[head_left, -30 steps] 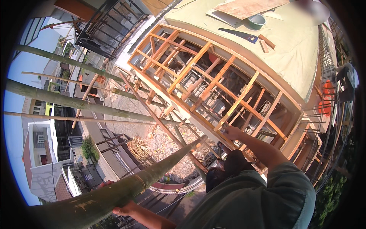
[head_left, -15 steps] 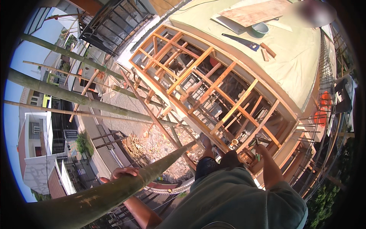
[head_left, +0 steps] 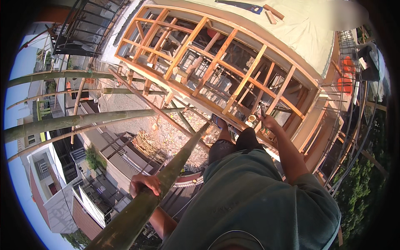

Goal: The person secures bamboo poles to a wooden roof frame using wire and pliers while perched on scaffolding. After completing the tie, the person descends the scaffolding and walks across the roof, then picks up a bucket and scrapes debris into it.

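The left hand [head_left: 144, 184] is wrapped around a thick green bamboo pole [head_left: 166, 183] that slants from near left up toward the timber frame [head_left: 216, 71], fingers curled over its top; the grip looks like a steadying hold, since the person stands high above the ground on scaffolding. The right hand [head_left: 268, 121] reaches forward at arm's length to the near edge of the frame and is closed on a dark tool [head_left: 263, 111], its handle standing up out of the fist; what kind of tool it is cannot be told at this size. That hand sits just beside the frame's lower rail, so the tool is right at the wood. Between the two hands a foot in a blue sandal [head_left: 217, 121] rests where the pole's far end meets the frame. More bamboo poles [head_left: 83, 119] run across on the left, well apart from both hands. Far beyond the frame, on a pale roof slab [head_left: 308, 33], lie a saw [head_left: 239, 6] and short wood offcuts [head_left: 271, 14], out of reach.
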The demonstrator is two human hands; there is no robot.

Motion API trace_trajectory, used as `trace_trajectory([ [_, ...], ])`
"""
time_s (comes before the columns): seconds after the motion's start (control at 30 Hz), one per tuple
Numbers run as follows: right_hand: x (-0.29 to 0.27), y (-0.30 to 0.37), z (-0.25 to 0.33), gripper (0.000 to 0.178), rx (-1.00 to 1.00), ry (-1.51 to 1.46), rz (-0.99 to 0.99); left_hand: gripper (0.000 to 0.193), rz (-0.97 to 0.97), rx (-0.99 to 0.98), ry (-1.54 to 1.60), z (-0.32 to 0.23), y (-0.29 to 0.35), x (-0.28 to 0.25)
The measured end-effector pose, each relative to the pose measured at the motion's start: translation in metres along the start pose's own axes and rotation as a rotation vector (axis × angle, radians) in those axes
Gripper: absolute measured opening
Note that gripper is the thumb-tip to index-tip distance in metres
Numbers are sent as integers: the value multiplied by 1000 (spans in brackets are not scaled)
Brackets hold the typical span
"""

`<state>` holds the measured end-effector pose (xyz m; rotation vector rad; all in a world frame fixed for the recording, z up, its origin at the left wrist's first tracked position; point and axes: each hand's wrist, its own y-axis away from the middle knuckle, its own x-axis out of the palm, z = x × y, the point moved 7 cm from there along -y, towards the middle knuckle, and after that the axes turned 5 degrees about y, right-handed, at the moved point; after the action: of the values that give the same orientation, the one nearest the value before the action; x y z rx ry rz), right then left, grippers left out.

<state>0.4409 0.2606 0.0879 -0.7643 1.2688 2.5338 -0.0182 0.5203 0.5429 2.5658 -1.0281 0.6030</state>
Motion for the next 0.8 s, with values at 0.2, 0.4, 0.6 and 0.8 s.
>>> trace_trajectory([
  [0.2, -5, 32, -49, 66, 169, -82, -5, 68, -43, -19, -42, -6, 7, 1],
  [0.4, -7, 72, -131, 60, 292, 48, 38, 71, -221, 418, -189, -131, 19, 23],
  [0.6, -6, 62, -168, 54, 294, 32, 138, 57, 265, 535, -430, -267, 44, 181],
  [0.8, -42, 36, -105, 49, 219, 0, 117, 38, 424, 738, -202, -361, 61, 184],
])
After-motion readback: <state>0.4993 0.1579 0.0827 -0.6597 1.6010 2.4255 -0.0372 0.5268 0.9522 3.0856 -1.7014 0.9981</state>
